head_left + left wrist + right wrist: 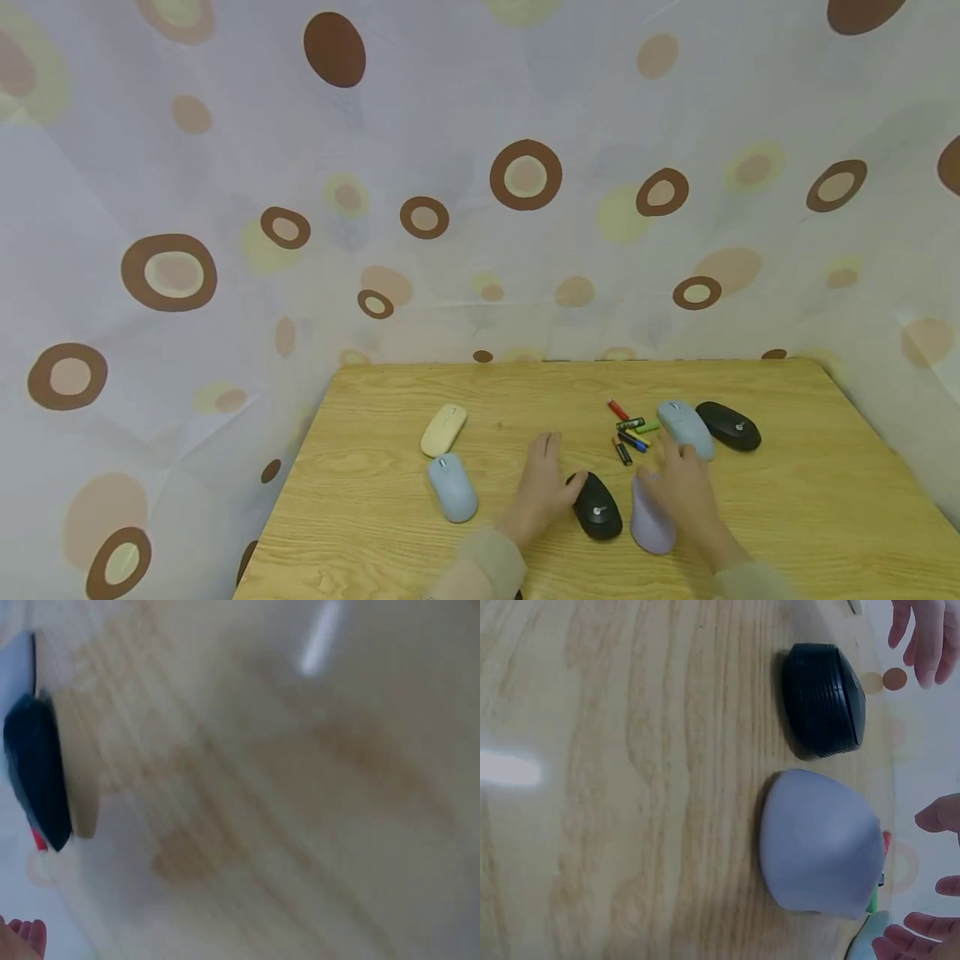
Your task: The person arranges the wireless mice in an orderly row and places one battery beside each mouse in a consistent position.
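Note:
In the head view my left hand (543, 485) hovers just left of a black computer mouse (597, 508), its fingers extended and its thumb overlapping the mouse's far edge. My right hand (686, 483) is above a purple mouse (651, 521), thumb and fingers spread. The right wrist view shows the right hand (941, 889) apart from the purple mouse (821, 844), holding nothing. Both mice lie side by side on the wooden table. Only fingertips of the left hand (22, 939) appear in the blurred left wrist view, away from the black mouse (36, 769).
Several loose batteries (632, 423) lie beyond the right hand. Beside them are a light blue mouse (686, 427) and another black mouse (729, 426). At left lie a cream mouse (444, 430) and a blue mouse (453, 488). A spotted curtain (480, 250) surrounds the table (360, 542).

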